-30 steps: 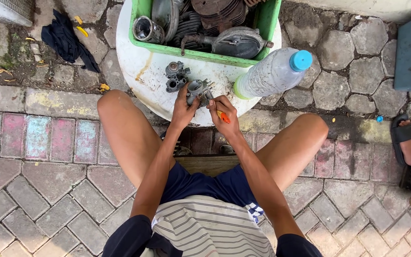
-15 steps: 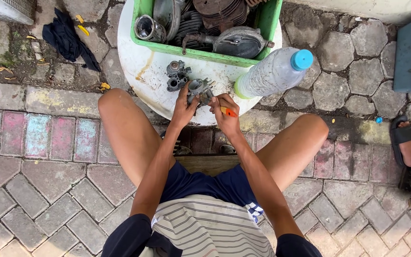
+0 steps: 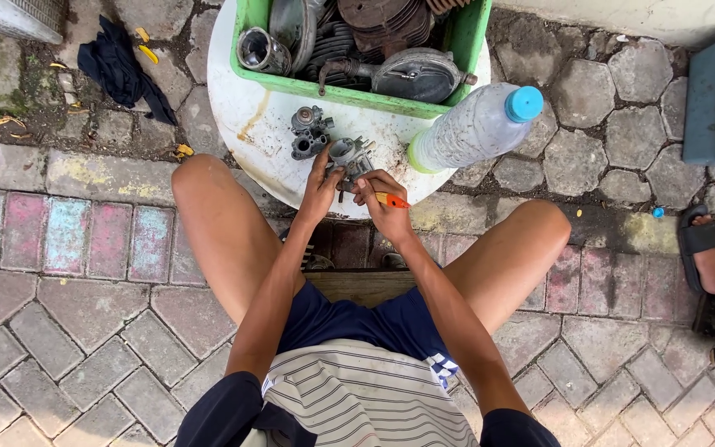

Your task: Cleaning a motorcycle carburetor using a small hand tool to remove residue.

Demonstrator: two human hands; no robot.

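Little has shifted: our left hand (image 3: pixel 321 189) still steadies the carburetor (image 3: pixel 349 157); right hand (image 3: pixel 382 203) pinches the orange-handled screwdriver (image 3: pixel 392 200) against it.

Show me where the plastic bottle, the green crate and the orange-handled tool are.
Bottle (image 3: pixel 473 128): head view, middle of its clear body.
Crate (image 3: pixel 349 97): head view, near rim.
Tool (image 3: pixel 392 200): head view, orange handle in the right hand (image 3: pixel 382 207).

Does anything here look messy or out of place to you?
A brownish streak stains the round white table beside the green crate of metal parts. A dark cloth lies crumpled on the paving at upper left. Nothing looks broken.
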